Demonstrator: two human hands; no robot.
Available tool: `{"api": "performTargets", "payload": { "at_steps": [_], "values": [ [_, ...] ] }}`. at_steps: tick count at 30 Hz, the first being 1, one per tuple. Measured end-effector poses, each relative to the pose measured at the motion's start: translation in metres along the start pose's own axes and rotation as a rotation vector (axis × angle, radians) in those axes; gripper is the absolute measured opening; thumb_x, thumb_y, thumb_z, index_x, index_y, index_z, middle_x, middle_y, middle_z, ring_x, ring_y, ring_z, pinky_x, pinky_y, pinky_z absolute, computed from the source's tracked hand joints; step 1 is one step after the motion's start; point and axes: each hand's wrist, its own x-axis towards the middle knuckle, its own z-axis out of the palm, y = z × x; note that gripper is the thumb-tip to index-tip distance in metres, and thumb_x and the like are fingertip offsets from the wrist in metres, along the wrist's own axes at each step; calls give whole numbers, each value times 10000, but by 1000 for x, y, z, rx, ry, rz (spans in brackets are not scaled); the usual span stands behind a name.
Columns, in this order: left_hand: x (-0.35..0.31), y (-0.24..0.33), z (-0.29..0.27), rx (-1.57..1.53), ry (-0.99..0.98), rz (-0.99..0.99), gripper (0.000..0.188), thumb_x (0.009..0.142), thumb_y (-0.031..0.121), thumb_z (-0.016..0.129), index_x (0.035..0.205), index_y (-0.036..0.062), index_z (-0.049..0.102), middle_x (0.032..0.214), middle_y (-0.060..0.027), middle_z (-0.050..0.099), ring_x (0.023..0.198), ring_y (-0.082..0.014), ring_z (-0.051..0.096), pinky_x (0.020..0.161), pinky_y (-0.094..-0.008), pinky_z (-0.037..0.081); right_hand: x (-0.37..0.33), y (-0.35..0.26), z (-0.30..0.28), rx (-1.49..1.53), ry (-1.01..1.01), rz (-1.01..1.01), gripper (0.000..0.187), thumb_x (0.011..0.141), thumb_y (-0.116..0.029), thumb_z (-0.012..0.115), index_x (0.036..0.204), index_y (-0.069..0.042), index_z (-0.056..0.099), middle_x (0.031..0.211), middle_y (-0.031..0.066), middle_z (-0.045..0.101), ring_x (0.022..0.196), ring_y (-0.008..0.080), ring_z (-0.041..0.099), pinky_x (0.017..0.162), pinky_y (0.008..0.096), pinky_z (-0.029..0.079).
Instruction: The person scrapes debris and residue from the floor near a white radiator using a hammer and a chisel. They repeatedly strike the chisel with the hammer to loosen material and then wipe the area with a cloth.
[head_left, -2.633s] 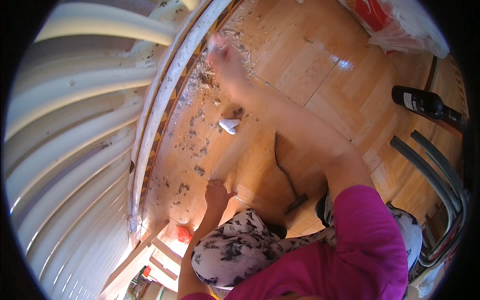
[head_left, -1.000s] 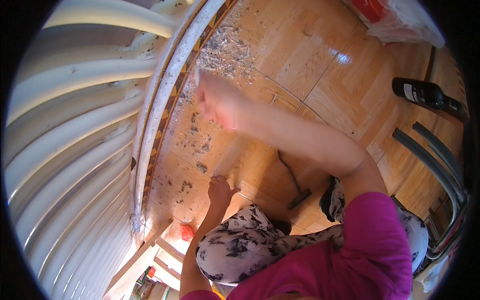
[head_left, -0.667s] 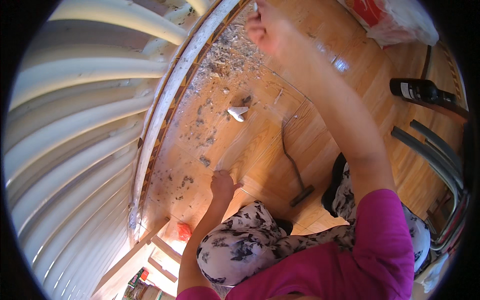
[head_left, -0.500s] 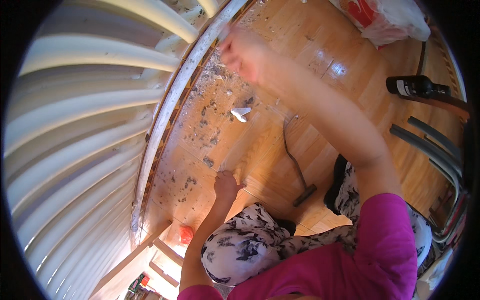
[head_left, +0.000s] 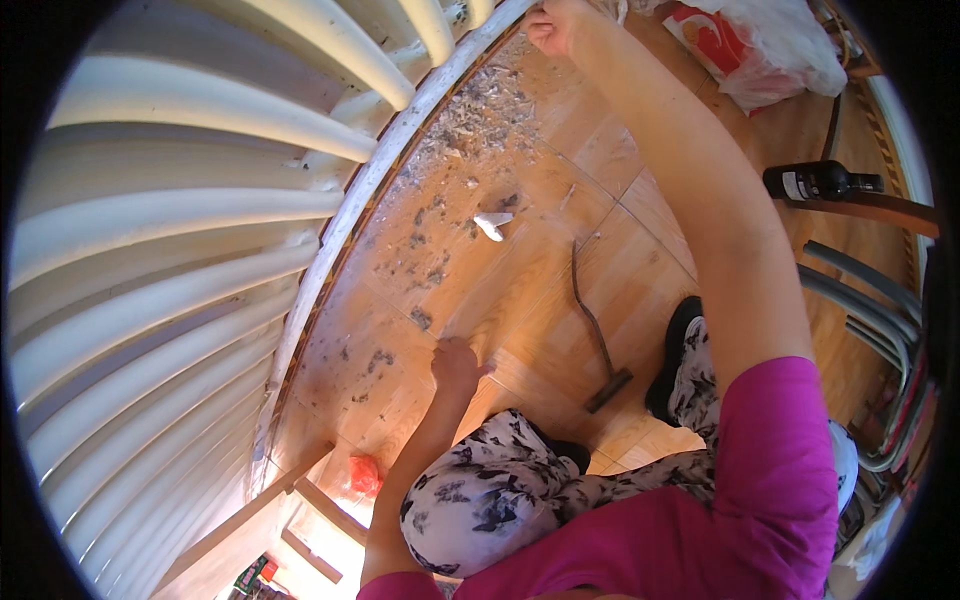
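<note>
My right hand [head_left: 556,26] is at the upper edge of the view, beside the white sill strip [head_left: 380,165]. Its fingers are curled closed; what they hold, if anything, is hidden. Beneath it, grey dust and pale crumbs [head_left: 490,115] lie scattered on the wood-look floor [head_left: 540,290]. My left hand [head_left: 458,365] leans on the floor close to my knee, thumb stretched out, nothing seen in it. Between the hands lies a white scrap [head_left: 491,225]. A thin, bent, dark rod with a short crosspiece [head_left: 608,390] rests on the floor right of my left hand.
Pale rounded bars [head_left: 200,210] line the left side. At the upper right sit a white and red plastic bag [head_left: 760,50] and a dark bottle [head_left: 820,181] lying sideways. Grey metal tubes [head_left: 870,300] stand at the right, a wooden frame [head_left: 330,510] and red bag [head_left: 364,474] lower left.
My right hand has moved up and to the right, away from the sill strip, uncovering more of the dust. My left hand has stayed in place on the floor.
</note>
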Motion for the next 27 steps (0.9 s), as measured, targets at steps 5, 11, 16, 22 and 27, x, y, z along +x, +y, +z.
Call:
{"api": "performTargets", "payload": {
  "at_steps": [5,11,16,22,27],
  "values": [
    [-5,-10,0,-6,29,-14,795,612,492,854,1112,-30,524,1122,-200,540,1013,-331,607,783,-398,553,-93,55,64,-134,-387,368,127,977,-102,466,1041,-84,574,655,-4,477,489,70,411,379,206,310],
    [-6,-13,6,-17,48,-17,810,602,497,858,1108,-37,518,1145,-202,535,1025,-330,600,784,-396,554,-117,65,18,-108,-415,373,328,973,-83,398,1291,-118,471,683,-35,454,487,41,348,366,182,256],
    [2,1,4,-12,51,21,832,596,503,859,1121,-42,515,1134,-196,536,1014,-316,603,788,-394,553,-11,7,-12,325,-243,182,57,945,-63,417,943,-102,459,686,-5,465,481,66,370,357,178,266],
    [-3,-8,7,-40,66,-19,824,600,488,863,1128,-46,525,1130,-196,531,1023,-319,596,810,-404,544,-125,67,50,-635,-578,218,297,956,-184,469,1243,-120,518,689,5,507,525,87,427,447,234,369],
    [-5,-13,4,-136,25,-29,842,609,462,868,1167,-60,515,1161,-206,525,1058,-342,580,843,-425,528,-128,35,8,-1320,-223,-685,389,924,-194,508,1307,-138,538,875,105,674,753,203,637,637,377,511]
  ]
}}
